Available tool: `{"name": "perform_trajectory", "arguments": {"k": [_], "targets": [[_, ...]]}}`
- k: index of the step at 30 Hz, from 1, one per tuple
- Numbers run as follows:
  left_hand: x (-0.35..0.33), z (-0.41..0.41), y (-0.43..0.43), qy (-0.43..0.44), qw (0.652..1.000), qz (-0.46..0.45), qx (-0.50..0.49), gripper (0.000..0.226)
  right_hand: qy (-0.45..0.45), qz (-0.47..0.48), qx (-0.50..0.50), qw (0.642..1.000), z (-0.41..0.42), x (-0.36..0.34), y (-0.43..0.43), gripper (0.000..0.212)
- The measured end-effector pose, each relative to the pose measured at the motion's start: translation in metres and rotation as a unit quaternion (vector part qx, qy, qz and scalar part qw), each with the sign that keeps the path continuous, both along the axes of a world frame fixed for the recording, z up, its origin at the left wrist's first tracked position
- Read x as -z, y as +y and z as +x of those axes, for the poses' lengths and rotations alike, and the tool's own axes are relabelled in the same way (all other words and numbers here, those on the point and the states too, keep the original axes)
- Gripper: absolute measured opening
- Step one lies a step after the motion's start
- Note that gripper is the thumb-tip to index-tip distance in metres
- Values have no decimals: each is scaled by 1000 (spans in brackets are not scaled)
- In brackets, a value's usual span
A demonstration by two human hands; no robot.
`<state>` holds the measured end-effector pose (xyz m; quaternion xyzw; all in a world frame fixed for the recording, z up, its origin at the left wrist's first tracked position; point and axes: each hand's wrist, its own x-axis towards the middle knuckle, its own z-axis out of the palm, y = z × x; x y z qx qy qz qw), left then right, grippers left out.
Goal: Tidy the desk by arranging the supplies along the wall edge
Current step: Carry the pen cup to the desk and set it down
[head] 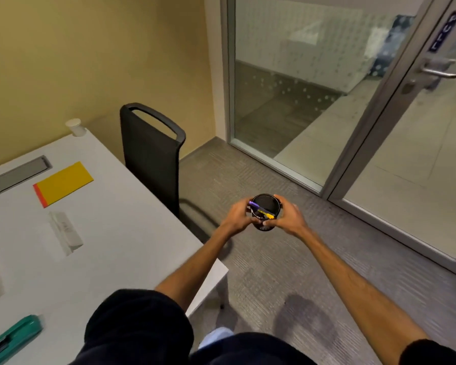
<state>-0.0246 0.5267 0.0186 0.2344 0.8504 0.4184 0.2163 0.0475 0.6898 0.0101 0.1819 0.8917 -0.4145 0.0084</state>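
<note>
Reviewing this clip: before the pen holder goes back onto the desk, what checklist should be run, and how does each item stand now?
1. Grip: left hand and right hand both hold the black pen holder - ok.
2. Holder upright, mouth up - ok.
3. Markers seated inside: purple marker and yellow marker lie across the rim - not ok.
4. Holder above the desk: it hangs over the carpet, beyond the desk's edge - not ok.
5. What else is inside the holder: interior dark - cannot tell.
</note>
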Motion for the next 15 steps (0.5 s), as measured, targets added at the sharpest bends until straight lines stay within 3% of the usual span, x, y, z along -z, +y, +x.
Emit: {"name": "perform_trajectory", "arguments": {"k": [8, 15], "targets": [[1, -26, 76, 32, 998, -37, 39, 74, 2, -27, 29, 999, -10, 3, 74, 94], [18, -82, 147, 30, 998, -49, 29, 74, -15, -19, 26, 999, -69, 15, 140, 94]]}}
